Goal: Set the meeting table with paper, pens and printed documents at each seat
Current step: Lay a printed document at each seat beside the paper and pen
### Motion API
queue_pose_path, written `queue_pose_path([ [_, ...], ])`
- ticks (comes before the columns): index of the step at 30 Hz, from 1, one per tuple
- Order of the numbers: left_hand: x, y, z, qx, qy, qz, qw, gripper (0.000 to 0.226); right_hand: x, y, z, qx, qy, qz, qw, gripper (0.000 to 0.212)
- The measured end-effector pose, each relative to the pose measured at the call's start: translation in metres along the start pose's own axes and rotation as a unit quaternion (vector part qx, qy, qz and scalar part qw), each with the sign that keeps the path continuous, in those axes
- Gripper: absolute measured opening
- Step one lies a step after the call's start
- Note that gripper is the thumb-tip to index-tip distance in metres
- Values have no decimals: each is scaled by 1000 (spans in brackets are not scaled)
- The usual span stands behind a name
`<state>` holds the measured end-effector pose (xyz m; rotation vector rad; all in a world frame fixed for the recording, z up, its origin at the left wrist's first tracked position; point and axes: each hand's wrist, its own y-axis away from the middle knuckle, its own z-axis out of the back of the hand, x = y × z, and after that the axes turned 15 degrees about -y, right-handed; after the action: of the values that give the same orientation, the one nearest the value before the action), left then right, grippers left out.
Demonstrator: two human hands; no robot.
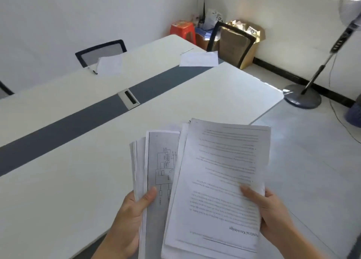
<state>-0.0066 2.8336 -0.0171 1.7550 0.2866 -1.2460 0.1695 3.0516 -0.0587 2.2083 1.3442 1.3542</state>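
My left hand (130, 213) grips a stack of printed documents (156, 172) with a circuit diagram on top, thumb pressed on the page. My right hand (273, 213) pinches a text document (220, 176), held upside down and overlapping the stack, above the near edge of the white meeting table (78, 170). On the far side lie a sheet of paper (110, 64) with a pen (92, 70) beside it, and another sheet (199, 59) with a pen (186, 51) behind it.
A grey strip with a cable port (129, 99) runs down the table's middle. Black mesh chairs (100, 51) (232, 41) stand at the far side and end. A standing fan (302, 98) is on the floor at right. Boxes and a red stool (182, 31) fill the corner.
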Motion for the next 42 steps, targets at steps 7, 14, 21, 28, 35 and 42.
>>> queue_pose_path([
  [7, -5, 14, 63, -174, 36, -24, 984, 23, -20, -48, -70, 99, 108, -108, 983, 31],
  [14, -9, 10, 131, -284, 88, -39, 954, 16, -38, -116, -152, 102, 197, -97, 970, 16],
  [21, -7, 9, 202, -344, 119, -41, 930, 18, -113, -212, -201, 59, 321, -86, 941, 20],
  [28, -2, 15, 219, -346, 151, -19, 926, 29, -183, -252, -207, 20, 445, -91, 891, 21],
  [35, -3, -8, 199, -305, 158, 4, 939, 21, -183, -265, -208, 69, 555, -81, 825, 36],
  [42, -15, -35, 177, -222, 142, 1, 965, 24, -156, -210, -224, 187, 515, -65, 834, 47],
])
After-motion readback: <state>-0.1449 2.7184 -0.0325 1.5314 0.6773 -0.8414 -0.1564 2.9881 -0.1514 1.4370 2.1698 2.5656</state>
